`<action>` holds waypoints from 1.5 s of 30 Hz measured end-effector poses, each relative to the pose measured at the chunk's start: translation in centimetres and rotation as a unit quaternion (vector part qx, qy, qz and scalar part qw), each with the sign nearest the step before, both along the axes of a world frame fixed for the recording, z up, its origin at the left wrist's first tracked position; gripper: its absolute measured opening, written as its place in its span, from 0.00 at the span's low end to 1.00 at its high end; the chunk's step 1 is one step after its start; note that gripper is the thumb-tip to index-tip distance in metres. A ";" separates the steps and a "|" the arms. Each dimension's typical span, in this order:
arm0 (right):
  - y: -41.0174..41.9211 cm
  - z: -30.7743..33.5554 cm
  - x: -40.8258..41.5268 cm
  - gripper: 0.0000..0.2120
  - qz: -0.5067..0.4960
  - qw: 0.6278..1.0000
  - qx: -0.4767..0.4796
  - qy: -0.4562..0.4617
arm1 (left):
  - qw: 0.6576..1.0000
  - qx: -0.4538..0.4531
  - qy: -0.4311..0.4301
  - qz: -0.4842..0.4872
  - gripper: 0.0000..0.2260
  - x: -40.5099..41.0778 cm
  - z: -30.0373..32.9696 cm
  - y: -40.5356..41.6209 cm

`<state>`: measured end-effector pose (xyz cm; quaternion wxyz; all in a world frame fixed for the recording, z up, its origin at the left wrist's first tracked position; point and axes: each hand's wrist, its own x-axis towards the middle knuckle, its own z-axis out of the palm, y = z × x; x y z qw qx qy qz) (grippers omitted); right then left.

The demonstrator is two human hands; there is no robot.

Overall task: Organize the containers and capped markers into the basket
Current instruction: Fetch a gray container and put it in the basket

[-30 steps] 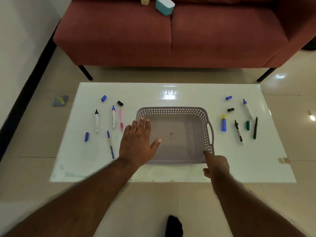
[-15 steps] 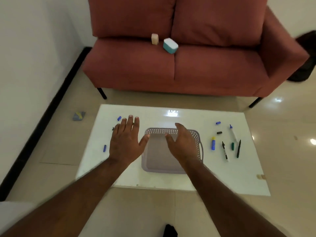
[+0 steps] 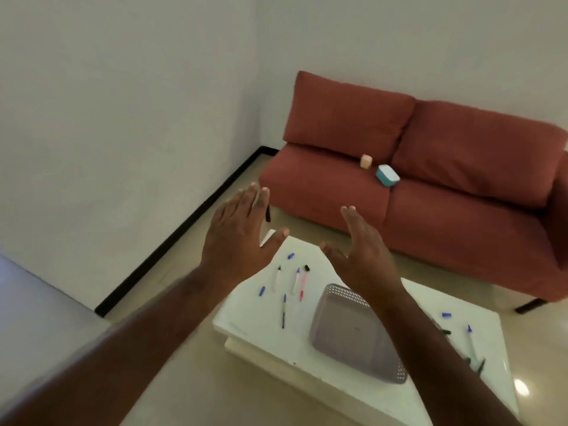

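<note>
Landmark: the grey basket (image 3: 353, 327), sitting on the white table (image 3: 261, 333), with nothing visible inside it.

Key relation: the two containers are not on the table. Teal container (image 3: 388, 175) and small peach container (image 3: 366, 161) sit on the red sofa (image 3: 322, 186), beyond the basket's far side and well apart from it. Both hands are raised above the table and point that way, so the containers lie ahead of the fingertips and slightly right. Right hand (image 3: 361, 256) looks nearer to both in frame; left hand (image 3: 236, 238) is offset left of the basket. The teal one's long axis runs diagonally across the seat, roughly crosswise to the reach; the peach one stands upright, just left of the teal one.

Hands: both are released, with fingers straight and together, thumbs out, palms roughly facing each other. They hold and touch nothing.

Markers lie on the table either side of the basket. Left of it are a white marker (image 3: 277, 276), a pink marker (image 3: 303, 285) and a dark pen (image 3: 283, 310), with loose blue caps (image 3: 261, 291) nearby. Right of it are more markers (image 3: 470, 341), partly hidden by the right forearm. Cap state is too small to read reliably.

Judgement: the task is barely started, and the likely next reach is toward the sofa containers. Each is probably a one-hand grab.
</note>
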<state>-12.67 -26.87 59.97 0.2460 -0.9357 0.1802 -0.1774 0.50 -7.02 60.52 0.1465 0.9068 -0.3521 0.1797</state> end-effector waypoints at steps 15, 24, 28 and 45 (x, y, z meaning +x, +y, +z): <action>26.8 -1.2 12.4 0.37 0.047 0.995 0.009 0.090 | 0.994 0.023 0.069 0.076 0.37 10.4 -3.1 30.3; 32.8 -4.1 20.3 0.38 0.057 0.986 0.024 0.152 | 0.987 0.101 0.110 0.062 0.39 17.5 -7.1 34.5; 32.8 -6.5 25.4 0.39 0.045 0.983 0.053 0.170 | 0.981 0.141 0.125 0.049 0.40 22.1 -9.2 33.7; 25.4 -11.3 50.4 0.37 -0.031 0.964 0.107 0.240 | 0.964 0.185 0.189 0.002 0.38 50.8 -16.0 26.3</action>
